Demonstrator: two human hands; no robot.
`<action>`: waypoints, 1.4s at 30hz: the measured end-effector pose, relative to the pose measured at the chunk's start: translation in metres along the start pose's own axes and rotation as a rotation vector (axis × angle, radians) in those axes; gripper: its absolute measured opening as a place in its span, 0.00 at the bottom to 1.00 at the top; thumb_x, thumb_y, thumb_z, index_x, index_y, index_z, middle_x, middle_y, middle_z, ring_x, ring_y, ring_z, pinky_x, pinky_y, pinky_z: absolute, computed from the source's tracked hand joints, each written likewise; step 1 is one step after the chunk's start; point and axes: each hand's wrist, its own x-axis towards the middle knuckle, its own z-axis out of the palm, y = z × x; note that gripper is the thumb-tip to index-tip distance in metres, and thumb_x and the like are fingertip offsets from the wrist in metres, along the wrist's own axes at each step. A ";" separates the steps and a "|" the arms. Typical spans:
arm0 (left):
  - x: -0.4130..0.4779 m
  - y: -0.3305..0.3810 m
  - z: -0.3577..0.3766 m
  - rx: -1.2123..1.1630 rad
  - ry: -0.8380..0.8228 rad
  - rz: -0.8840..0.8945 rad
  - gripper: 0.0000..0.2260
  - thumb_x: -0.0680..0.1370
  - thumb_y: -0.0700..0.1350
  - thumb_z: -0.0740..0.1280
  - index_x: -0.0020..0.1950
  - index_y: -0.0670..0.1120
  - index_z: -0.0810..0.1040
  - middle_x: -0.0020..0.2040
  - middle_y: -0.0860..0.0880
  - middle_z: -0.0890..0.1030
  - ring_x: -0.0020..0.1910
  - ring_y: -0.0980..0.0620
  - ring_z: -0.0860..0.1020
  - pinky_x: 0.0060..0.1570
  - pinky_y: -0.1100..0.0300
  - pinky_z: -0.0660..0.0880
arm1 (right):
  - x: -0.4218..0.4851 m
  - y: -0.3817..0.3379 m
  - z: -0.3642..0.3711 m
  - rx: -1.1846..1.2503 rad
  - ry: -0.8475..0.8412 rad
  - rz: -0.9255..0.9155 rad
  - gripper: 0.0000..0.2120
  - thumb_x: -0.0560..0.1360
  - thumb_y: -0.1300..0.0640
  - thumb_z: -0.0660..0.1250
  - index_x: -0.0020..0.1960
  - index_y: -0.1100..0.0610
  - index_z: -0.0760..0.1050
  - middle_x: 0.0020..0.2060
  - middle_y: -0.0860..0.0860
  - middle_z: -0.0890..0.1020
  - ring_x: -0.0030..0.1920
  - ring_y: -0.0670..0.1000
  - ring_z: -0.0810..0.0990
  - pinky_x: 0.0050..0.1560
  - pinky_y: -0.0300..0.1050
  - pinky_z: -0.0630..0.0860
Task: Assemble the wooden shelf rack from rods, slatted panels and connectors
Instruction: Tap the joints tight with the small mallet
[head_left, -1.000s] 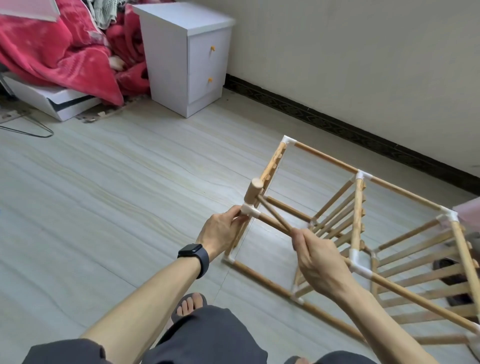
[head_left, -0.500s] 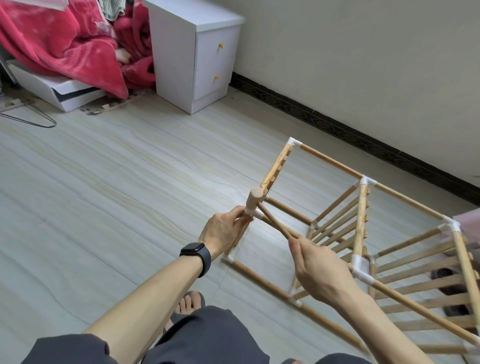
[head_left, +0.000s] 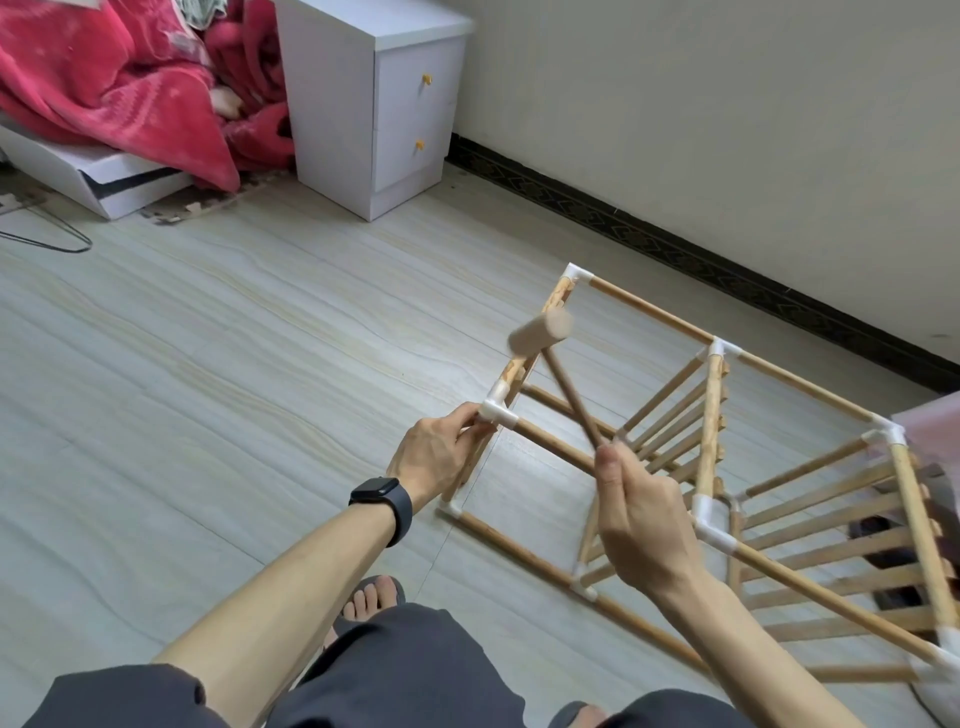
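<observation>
A red blanket (head_left: 119, 88) lies far left, then a white cabinet (head_left: 374, 104). The left grip (head_left: 436, 460) is wrapped round a corner of the rack (head_left: 710, 415), just under a white connector (head_left: 496, 411). The rack lies on its side on the floor (head_left: 234, 364). The right grip (head_left: 641, 519) squeezes the handle of a wooden mallet (head_left: 540, 332). Its head is up above that connector, not touching.

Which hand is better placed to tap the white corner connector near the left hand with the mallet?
The right hand: it grips the mallet handle, with the head raised above that white corner connector. The left hand grips the rack beside the connector and steadies it.
</observation>
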 end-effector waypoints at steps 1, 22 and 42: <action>0.000 0.001 0.000 0.007 0.001 -0.005 0.31 0.74 0.72 0.48 0.62 0.53 0.76 0.32 0.48 0.78 0.30 0.48 0.76 0.33 0.48 0.77 | 0.000 -0.003 0.000 -0.146 -0.095 0.050 0.22 0.84 0.42 0.46 0.38 0.50 0.68 0.24 0.48 0.73 0.23 0.47 0.72 0.27 0.50 0.74; 0.027 0.075 -0.026 0.504 -0.034 0.665 0.28 0.74 0.54 0.71 0.73 0.51 0.70 0.71 0.46 0.73 0.68 0.44 0.73 0.67 0.45 0.71 | 0.017 0.016 -0.115 0.583 0.815 0.280 0.17 0.86 0.49 0.55 0.41 0.53 0.69 0.34 0.48 0.69 0.31 0.38 0.70 0.36 0.28 0.70; 0.027 0.119 0.029 0.676 -0.376 0.542 0.39 0.74 0.72 0.32 0.72 0.58 0.67 0.78 0.52 0.66 0.75 0.50 0.65 0.71 0.50 0.63 | 0.013 0.041 -0.082 0.804 0.845 0.235 0.21 0.81 0.55 0.61 0.29 0.49 0.68 0.21 0.44 0.67 0.22 0.47 0.65 0.22 0.42 0.60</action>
